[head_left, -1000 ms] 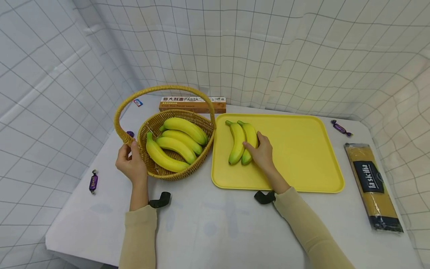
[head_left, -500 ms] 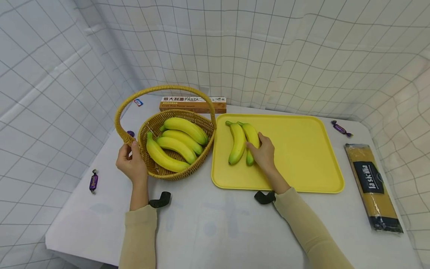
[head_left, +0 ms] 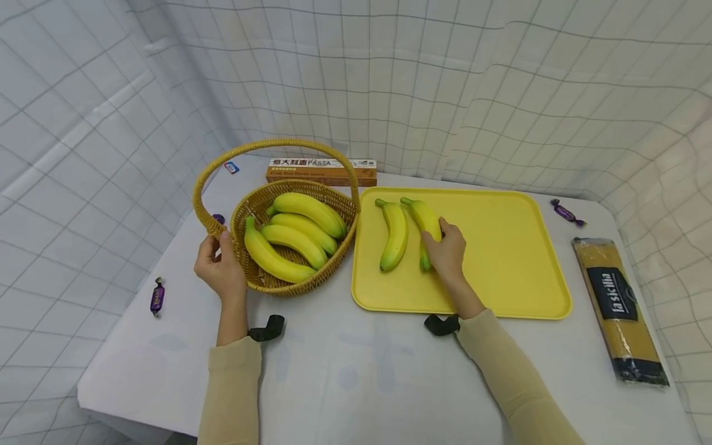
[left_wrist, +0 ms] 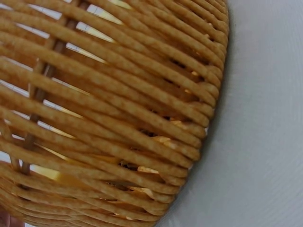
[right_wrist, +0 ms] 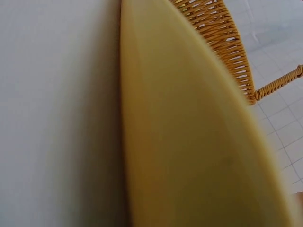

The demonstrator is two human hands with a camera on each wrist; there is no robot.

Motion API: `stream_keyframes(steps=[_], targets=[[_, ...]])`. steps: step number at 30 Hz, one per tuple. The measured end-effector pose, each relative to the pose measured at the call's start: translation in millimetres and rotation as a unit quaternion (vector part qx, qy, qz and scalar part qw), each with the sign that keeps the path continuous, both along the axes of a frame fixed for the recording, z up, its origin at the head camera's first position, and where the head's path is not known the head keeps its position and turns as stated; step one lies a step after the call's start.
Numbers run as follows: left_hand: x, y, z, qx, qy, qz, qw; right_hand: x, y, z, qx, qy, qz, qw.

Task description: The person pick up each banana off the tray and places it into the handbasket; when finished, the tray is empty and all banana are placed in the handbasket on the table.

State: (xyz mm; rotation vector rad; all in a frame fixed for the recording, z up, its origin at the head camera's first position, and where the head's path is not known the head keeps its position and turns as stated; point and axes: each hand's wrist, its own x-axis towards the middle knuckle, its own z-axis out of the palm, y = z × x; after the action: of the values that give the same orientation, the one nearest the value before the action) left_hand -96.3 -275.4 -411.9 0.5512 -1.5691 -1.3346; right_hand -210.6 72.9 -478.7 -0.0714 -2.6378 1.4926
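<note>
My left hand (head_left: 224, 269) pinches the left foot of the handle (head_left: 278, 143) on a woven basket (head_left: 328, 272). Several bananas (head_left: 300, 247) lie inside that basket. Over the yellow tray (head_left: 500, 259), my right hand (head_left: 447, 250) grips a banana (head_left: 421, 216) between thumb and fingers; whether it is off the tray I cannot tell. A second banana (head_left: 395, 238) lies on the tray to its left, apart from it. Close up, the left wrist view shows the basket's woven side (left_wrist: 118, 94); the right wrist view shows the tray's side (right_wrist: 189, 132).
Behind the basket stands a pasta box (head_left: 322, 173). At the right edge lies a pasta packet (head_left: 620, 309), with a purple-wrapped candy (head_left: 567, 213) above it. Another wrapped candy (head_left: 157, 298) lies at the left. A gridded white curtain (head_left: 411, 93) hangs behind the table.
My right hand has moved a little right with the banana it grips, widening the gap to the other banana. My left hand keeps hold of the basket handle.
</note>
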Motion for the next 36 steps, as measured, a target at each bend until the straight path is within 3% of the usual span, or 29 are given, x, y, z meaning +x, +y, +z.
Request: stream_keyframes(steps=[5, 13, 21, 28, 36], targets=[[0.7, 0, 1.1, 0.003, -0.001, -0.001, 1.0, 3.9, 2, 11.6, -0.016, 0.012, 0.0, 1.0], [-0.8, 0, 0.1, 0.003, -0.009, 0.007, 0.9999, 21.7, 9, 40.9, -0.006, 0.045, 0.035, 0.998], [0.3, -1, -0.7, 0.004, -0.01, 0.009, 0.9999, 53.5, 5, 72.3, 0.009, 0.086, 0.115, 0.99], [1.8, -2, 0.3, 0.006, -0.01, 0.008, 0.9999, 64.8, -36, 90.4, 0.003, 0.14, 0.204, 0.969], [0.6, -1, 0.8, 0.003, -0.013, 0.007, 0.9999, 53.6, -102, 103.1, 0.013, 0.163, 0.267, 0.95]])
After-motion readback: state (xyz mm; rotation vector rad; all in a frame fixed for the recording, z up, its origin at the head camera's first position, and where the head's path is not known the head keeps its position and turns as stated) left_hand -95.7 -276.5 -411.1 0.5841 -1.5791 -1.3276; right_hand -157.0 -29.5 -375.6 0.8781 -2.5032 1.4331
